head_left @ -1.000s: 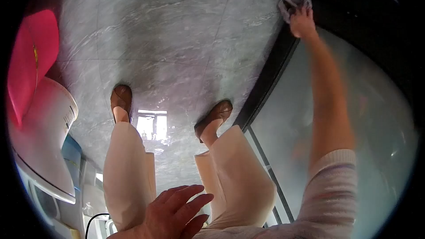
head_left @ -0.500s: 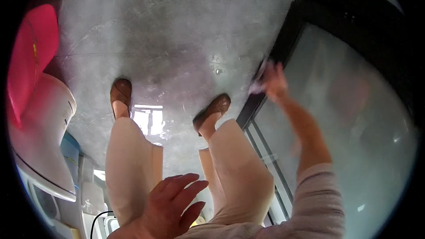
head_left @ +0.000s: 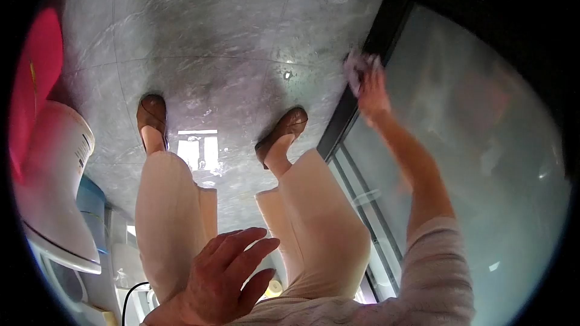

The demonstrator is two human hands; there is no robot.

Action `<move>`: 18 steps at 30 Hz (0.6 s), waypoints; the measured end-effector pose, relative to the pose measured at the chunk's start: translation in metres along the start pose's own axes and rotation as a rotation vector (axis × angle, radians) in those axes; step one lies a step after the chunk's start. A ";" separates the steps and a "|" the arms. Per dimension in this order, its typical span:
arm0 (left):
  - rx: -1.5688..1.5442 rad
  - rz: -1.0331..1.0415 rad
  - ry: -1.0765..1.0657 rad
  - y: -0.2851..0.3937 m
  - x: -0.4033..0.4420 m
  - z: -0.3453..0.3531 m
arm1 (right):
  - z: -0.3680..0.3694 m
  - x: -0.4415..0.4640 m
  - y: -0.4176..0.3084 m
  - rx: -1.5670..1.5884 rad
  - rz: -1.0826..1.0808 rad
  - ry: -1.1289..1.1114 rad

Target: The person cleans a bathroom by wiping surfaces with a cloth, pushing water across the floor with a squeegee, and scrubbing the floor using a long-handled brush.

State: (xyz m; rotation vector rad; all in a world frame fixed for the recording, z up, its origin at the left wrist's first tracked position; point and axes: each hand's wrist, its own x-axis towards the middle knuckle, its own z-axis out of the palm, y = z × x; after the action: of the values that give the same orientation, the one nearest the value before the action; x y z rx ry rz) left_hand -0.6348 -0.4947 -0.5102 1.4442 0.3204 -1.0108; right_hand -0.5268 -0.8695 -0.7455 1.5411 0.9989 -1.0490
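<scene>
My right hand (head_left: 373, 93) is closed on a crumpled greyish-purple cloth (head_left: 360, 71), which rests against the black frame (head_left: 380, 42) of a frosted glass panel (head_left: 459, 121). Part of the cloth overhangs the inner edge towards the grey floor. Near my lap, my left hand (head_left: 225, 274) hovers above my light trousers (head_left: 171, 223) with its fingers apart and curved, holding nothing.
Grey marbled tiles (head_left: 199, 18) make up the wet, shiny floor. At the left stand a white toilet-like fixture (head_left: 57, 169), a pink object (head_left: 37, 78) and a blue container (head_left: 92, 211). My brown shoes (head_left: 151, 113) are on the floor.
My right hand has come down along the black frame from its upper corner with the cloth, then slightly back up. My left hand stays near my lap, and the whole view has shifted a little.
</scene>
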 end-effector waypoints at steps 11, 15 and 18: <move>0.006 0.026 0.074 -0.008 -0.013 -0.012 | -0.028 0.061 0.071 -0.078 0.116 0.003; -0.004 0.007 0.035 -0.009 -0.009 -0.009 | -0.045 0.101 0.135 -0.009 0.273 0.169; 0.035 -0.054 0.026 -0.005 -0.001 0.003 | -0.031 0.084 0.100 -0.052 0.257 0.160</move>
State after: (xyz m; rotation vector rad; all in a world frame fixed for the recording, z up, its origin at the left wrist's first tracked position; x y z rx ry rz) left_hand -0.6400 -0.4964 -0.5118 1.4883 0.3638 -1.0459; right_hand -0.4036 -0.8492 -0.7948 1.6787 0.8995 -0.7250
